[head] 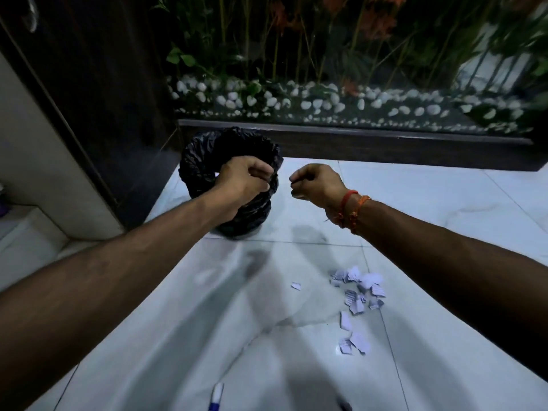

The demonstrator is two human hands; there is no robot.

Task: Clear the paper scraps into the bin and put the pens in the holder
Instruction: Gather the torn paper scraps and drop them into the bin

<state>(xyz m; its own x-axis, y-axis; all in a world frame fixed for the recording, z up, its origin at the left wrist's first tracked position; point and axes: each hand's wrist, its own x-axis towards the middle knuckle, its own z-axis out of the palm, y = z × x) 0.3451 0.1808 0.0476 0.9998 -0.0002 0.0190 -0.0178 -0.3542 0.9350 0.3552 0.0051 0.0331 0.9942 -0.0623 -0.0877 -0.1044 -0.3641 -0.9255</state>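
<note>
Head view looks down on a white tiled floor [444,203] that fills most of the frame. Behind it, along the far edge, runs a dark-edged planter [355,140] with green stems and a band of white pebbles [326,105]. A dark door [98,99] stands at the left.

The bin [201,161], lined with crinkled black plastic, sits on the floor just in front of the planter's left end, its mouth open upward. Both bare forearms reach forward toward it. The left hand [243,180] is at the near rim of the bin, its grip closed on the black liner, fingers curled round the plastic edge. The right hand [315,183] hangs just beside the bin's right side, apart from it, its grip clenched into a fist; whether anything lies inside the fist I cannot tell. Red and orange threads [350,209] circle the right wrist.

The paper scraps [360,295] lie loose on the floor under the right forearm, well apart from the bin: a cluster, then a few more pieces nearer the camera. One pen [216,396], white and blue, lies at the bottom edge, partly cut off.
</note>
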